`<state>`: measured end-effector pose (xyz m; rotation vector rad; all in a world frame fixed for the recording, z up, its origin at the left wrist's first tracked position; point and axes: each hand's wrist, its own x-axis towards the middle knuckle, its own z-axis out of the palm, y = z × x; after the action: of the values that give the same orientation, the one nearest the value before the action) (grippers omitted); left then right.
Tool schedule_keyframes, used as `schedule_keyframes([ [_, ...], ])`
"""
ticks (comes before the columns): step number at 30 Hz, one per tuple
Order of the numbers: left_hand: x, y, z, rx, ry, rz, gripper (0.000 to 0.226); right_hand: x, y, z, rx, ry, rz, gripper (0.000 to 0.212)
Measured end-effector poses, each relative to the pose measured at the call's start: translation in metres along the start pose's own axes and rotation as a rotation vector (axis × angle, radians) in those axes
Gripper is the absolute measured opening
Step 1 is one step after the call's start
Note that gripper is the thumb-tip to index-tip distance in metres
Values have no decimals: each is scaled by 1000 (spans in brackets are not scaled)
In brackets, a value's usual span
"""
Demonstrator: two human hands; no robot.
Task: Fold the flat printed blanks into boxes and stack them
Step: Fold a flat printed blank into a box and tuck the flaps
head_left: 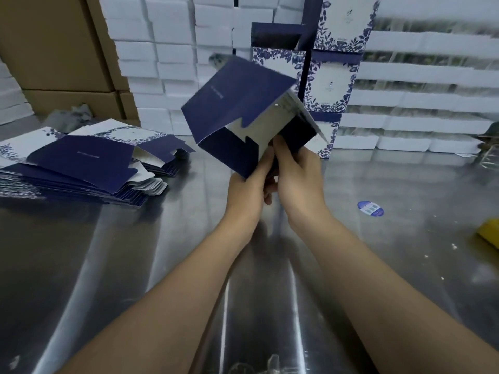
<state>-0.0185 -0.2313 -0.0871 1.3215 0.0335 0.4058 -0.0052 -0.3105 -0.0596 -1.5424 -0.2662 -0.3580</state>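
Holds a half-folded navy box [237, 103] tilted in the air above the steel table [378, 252]. Pinches its lower corner with the left hand [247, 188], curls the right hand [297, 174] round the bottom flaps. Has flat blanks [81, 163] piled on the table's left, finished boxes [334, 76] stacked behind.

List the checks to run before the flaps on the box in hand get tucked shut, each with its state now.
1. Left hand grips the box at its lower corner: ok.
2. Right hand holds the box's open end: ok.
3. Box walls opened out, white inside showing: ok.
4. Flaps tucked in: not ok, they hang loose.
5. Pile of flat blanks lying on the table at left: ok.
6. Room atop the stack of finished boxes behind: cannot tell, its top runs out of view.
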Motion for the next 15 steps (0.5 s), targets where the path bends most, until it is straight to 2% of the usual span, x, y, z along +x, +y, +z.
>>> schedule_keyframes([
  [7,4,-1,-1,-59,26,-90,32,4,0,-5,24,62,16,22],
  [11,11,-3,-10,-104,97,-147,27,10,5,-9,82,123,135,36],
  [15,13,-3,-10,-123,110,-131,20,13,11,-10,122,110,191,35],
])
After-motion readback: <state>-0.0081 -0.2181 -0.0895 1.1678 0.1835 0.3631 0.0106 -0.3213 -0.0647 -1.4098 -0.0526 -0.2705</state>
